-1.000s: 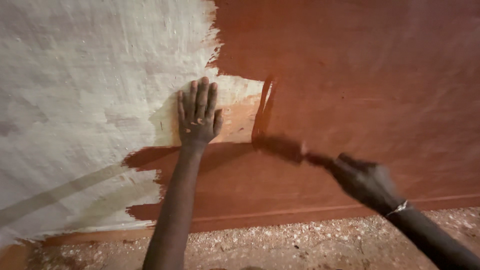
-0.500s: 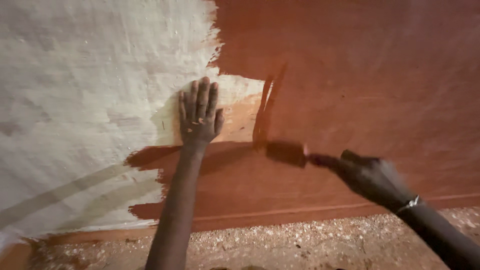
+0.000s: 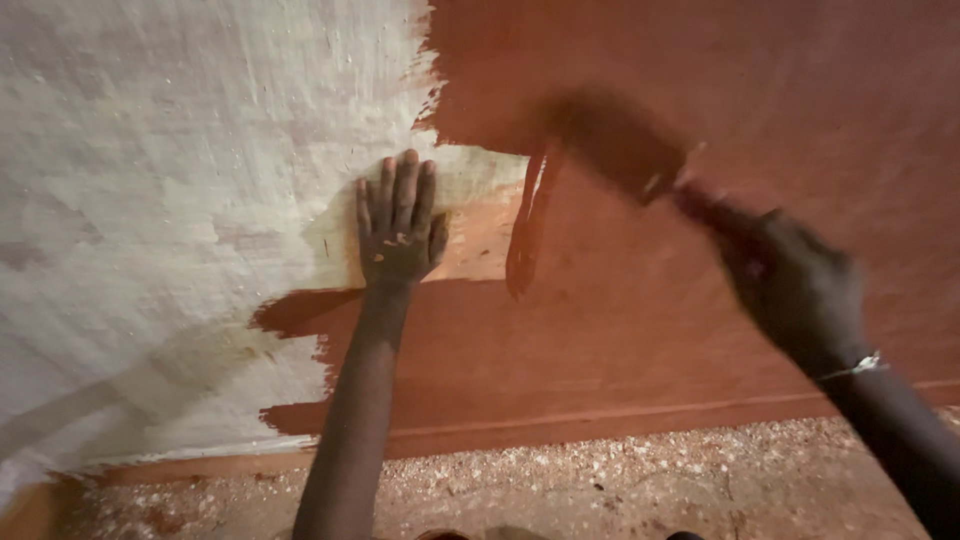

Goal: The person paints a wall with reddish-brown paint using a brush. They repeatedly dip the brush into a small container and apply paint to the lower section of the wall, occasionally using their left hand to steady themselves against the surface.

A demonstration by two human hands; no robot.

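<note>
My left hand lies flat with fingers spread on the wall, on a pale unpainted patch at the border between white wall and red-brown paint. My right hand, blurred by motion, grips the handle of a paintbrush. The brush head presses against the painted area up and to the right of my left hand. A darker wet stroke runs down just right of the pale patch. A thin bracelet circles my right wrist.
The left part of the wall is rough and whitish, the right and lower parts are red-brown. A painted skirting line runs along the wall's base. Below it lies a gritty floor speckled with pale chips.
My right hand has swung the brush upward and to the right, from low beside the pale patch to above it. My left hand stays flat on the wall.
</note>
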